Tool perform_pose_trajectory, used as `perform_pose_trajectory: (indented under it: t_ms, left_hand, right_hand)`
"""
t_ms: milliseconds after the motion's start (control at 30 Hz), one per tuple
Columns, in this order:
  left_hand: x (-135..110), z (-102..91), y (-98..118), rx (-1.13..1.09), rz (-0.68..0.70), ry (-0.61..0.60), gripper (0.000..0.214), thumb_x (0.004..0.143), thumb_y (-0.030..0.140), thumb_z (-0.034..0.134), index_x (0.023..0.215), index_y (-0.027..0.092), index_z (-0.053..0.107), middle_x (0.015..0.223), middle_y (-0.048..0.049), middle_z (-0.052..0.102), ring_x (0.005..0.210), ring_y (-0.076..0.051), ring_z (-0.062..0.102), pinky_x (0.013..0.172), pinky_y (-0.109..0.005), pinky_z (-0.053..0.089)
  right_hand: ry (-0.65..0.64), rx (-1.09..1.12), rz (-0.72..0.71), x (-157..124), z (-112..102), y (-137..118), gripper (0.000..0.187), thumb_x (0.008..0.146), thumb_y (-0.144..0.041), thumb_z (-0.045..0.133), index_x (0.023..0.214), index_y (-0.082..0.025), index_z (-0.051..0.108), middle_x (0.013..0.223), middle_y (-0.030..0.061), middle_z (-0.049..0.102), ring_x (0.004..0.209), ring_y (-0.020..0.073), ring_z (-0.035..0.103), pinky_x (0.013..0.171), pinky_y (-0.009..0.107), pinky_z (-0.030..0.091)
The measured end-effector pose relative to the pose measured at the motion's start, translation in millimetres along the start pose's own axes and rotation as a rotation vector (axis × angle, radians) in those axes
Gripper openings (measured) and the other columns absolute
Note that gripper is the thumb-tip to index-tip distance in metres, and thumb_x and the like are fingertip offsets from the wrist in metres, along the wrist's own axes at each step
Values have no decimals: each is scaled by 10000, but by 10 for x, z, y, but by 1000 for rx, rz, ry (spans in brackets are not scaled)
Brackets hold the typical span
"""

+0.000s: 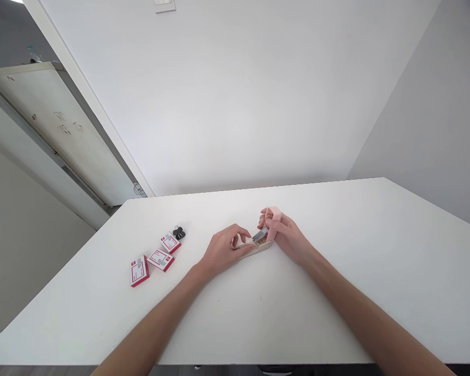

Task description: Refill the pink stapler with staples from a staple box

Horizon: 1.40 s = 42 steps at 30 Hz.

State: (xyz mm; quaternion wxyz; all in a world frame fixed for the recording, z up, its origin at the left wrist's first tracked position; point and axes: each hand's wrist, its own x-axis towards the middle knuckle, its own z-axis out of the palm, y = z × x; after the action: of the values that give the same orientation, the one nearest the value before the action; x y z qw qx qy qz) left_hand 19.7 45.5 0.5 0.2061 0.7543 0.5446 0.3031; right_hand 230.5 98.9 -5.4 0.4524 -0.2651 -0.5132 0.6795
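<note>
Both hands met near the middle of the white tabletop (337,292), a little toward its far edge, and there they held a small stapler (258,241) that stood open. The left hand (223,250) lay low on the tabletop, and its grip was narrow, with the thumb and the curled fingers closed on the near end of the cream base (254,250), which rested flat on the surface. The right hand (290,237) was just beside it on the other side, and its grip was closed on the pink top (274,213), which was tilted up and away from the base. Between the two parts the grey metal channel (260,234) was visible, right at the fingertips of both hands; I could not tell if there were staples in it. Well apart from the hands, on the left part of the tabletop, lay three small red and white boxes: one (140,270) nearest to the front edge, one (161,259) just beside it, and one (170,243) a little farther back. A small black object (178,232) touched the far corner of this last box; it was too small to say what it was. Behind the tabletop rose a plain white wall (235,104).
</note>
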Motion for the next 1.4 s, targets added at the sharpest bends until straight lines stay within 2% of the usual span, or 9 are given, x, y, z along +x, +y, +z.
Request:
perform_pose_trajectory:
  t_ms: [233, 433, 633, 800, 933, 1067, 1133, 1233, 1400]
  left_hand:
    - [13, 3, -19, 76, 151, -9, 199, 926, 408, 623, 1048, 251, 640, 1059, -51, 669, 990, -225, 607, 952, -397, 458]
    - [8, -7, -22, 77, 137, -34, 214, 938, 423, 603, 1057, 246, 624, 1055, -50, 658, 999, -224, 608, 942, -390, 463]
    - [-34, -33, -22, 74, 94, 71, 186, 1004, 388, 500, 1022, 238, 608, 1039, -43, 650, 989, -205, 597, 933, -372, 457]
    - [-186, -45, 6, 178, 136, 241, 181, 1027, 350, 462, 1114, 239, 575, 1139, -63, 634, 1059, -210, 580, 984, -383, 439]
    - [-510, -268, -122, 339, 85, 402, 214, 1003, 346, 494, 1177, 243, 562, 1229, -90, 610, 1199, -255, 536, 1059, -436, 407]
    - [-982, -709, -410, 575, -179, 528, 338, 945, 438, 549, 1193, 211, 584, 1280, -133, 605, 1246, -336, 495, 1075, -531, 379]
    - [-1214, -908, -534, 651, -247, 447, 440, 930, 494, 560, 1270, 215, 571, 1354, -133, 605, 1334, -373, 439, 1096, -578, 347]
    - [-1490, -1074, -605, 731, -181, 261, 485, 949, 518, 532, 1353, 253, 568, 1426, -102, 607, 1467, -394, 317, 1159, -638, 245]
    - [-1721, -1046, -486, 790, -39, 165, 447, 993, 472, 480, 1403, 325, 577, 1427, -65, 618, 1428, -353, 421, 1181, -618, 271]
  right_hand:
    - [247, 187, -55, 86, -127, 62, 271, 775, -417, 769, 951, -251, 646, 920, 32, 601, 905, 231, 622, 856, 402, 557]
    - [466, 309, -33, 153, -334, 126, 286, 707, -324, 808, 928, -252, 642, 810, -6, 609, 854, 226, 667, 868, 415, 583]
    - [629, 135, -94, 106, -389, 210, 281, 678, -316, 791, 908, -240, 648, 830, -3, 642, 934, 264, 713, 758, 374, 585]
    - [738, -31, -130, -44, -392, 250, 193, 730, -307, 688, 909, -241, 655, 911, 4, 671, 954, 234, 714, 797, 358, 571]
    - [762, -173, -144, -198, -466, 264, 165, 757, -316, 619, 898, -236, 652, 916, 18, 686, 948, 234, 708, 829, 369, 559]
    - [759, -226, -119, -361, -533, 286, 193, 764, -320, 605, 937, -245, 642, 1015, 32, 697, 1007, 242, 693, 868, 377, 549]
    - [771, -261, -114, -446, -539, 295, 219, 770, -323, 601, 974, -248, 631, 1081, 45, 695, 1064, 250, 672, 899, 386, 535]
    - [791, -323, -102, -585, -518, 286, 248, 778, -333, 601, 1012, -251, 615, 1161, 63, 683, 1122, 267, 643, 927, 400, 513]
    - [767, -357, -72, -851, -456, 217, 268, 775, -348, 624, 1027, -260, 601, 1191, 72, 682, 1115, 282, 643, 879, 394, 518]
